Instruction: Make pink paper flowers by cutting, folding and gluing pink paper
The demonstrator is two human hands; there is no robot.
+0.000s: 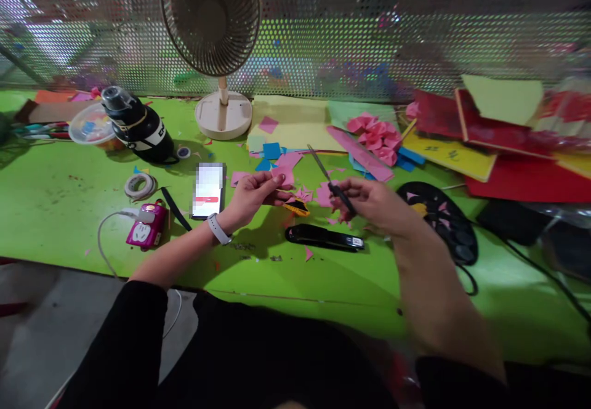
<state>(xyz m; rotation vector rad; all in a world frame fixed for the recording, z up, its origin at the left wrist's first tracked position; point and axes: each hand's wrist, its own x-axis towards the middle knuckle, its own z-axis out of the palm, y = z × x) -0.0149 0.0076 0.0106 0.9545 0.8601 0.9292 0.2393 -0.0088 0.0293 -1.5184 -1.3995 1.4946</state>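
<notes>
My left hand [253, 198] pinches a small piece of pink paper [282, 177] above the green table [55, 193]. My right hand [373, 204] grips scissors [329, 180] by the black handles, with the blades pointing up and left towards the pink paper. Pink paper scraps [318, 196] lie on the table between the two hands. A black stapler [323, 237] lies just below and between the hands. A small yellow and black object [297, 207] sits beside my left fingers.
A phone [208, 190], tape roll [140, 185], pink power adapter [146, 226] and black bottle [138, 125] lie left. A fan [217, 45] stands at the back. Pink paper flowers [376, 135], a pink strip [360, 153] and coloured sheets [489, 144] fill the right.
</notes>
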